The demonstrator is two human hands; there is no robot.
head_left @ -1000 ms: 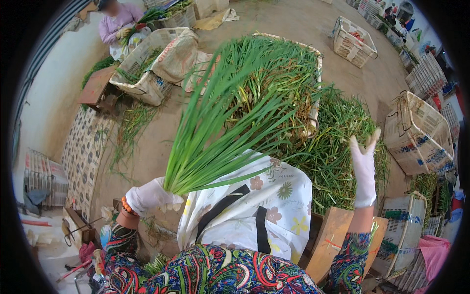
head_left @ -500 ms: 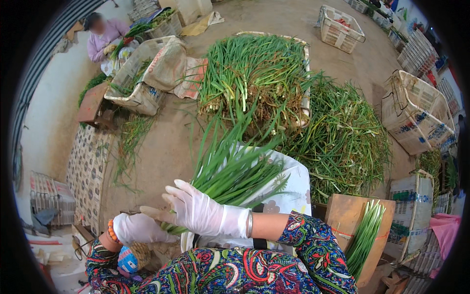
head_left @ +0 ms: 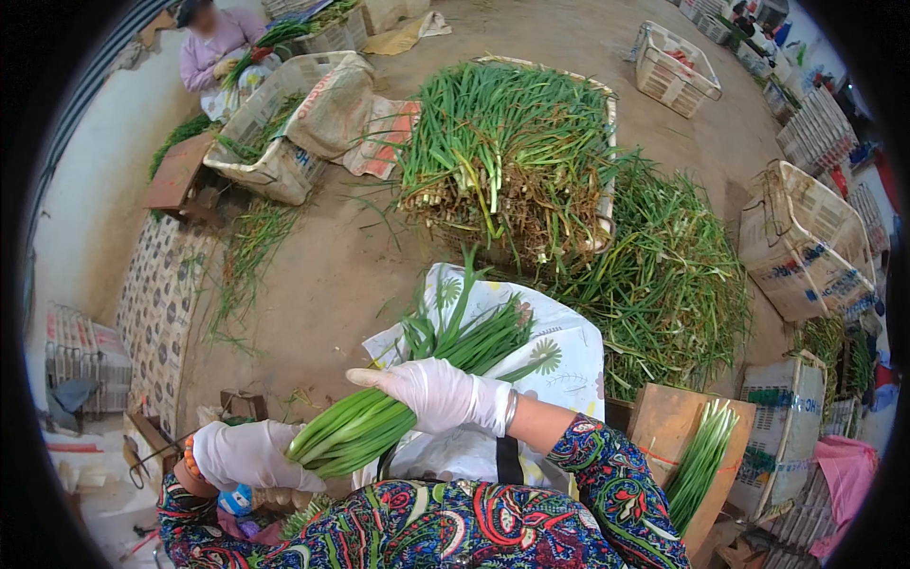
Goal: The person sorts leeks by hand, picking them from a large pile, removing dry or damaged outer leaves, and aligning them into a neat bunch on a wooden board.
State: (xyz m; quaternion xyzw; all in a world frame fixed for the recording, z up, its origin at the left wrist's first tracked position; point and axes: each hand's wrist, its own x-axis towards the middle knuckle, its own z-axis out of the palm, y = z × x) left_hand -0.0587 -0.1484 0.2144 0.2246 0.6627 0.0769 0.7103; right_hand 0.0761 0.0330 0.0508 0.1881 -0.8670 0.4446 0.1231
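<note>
Both of my hands wear white gloves. My left hand (head_left: 248,455) grips the pale stalk end of a bunch of green onions (head_left: 417,375) low in front of me. My right hand (head_left: 438,394) lies across the middle of the same bunch, its fingers wrapped over the stalks. The green tops point up and to the right, over a white floral cloth (head_left: 559,360) on my lap. A wooden board (head_left: 668,427) at my right carries a small laid-out bundle of green onions (head_left: 701,460).
A crate heaped with green onions (head_left: 512,152) stands ahead, with a loose pile (head_left: 664,275) to its right. White plastic crates (head_left: 806,242) stand at the right. Another person (head_left: 213,47) sits at the far left beside sack-lined crates (head_left: 284,123). Dirt floor lies between.
The bunch has come down from upright to nearly level in front of me. My right hand has swung in from the right side and closed over it.
</note>
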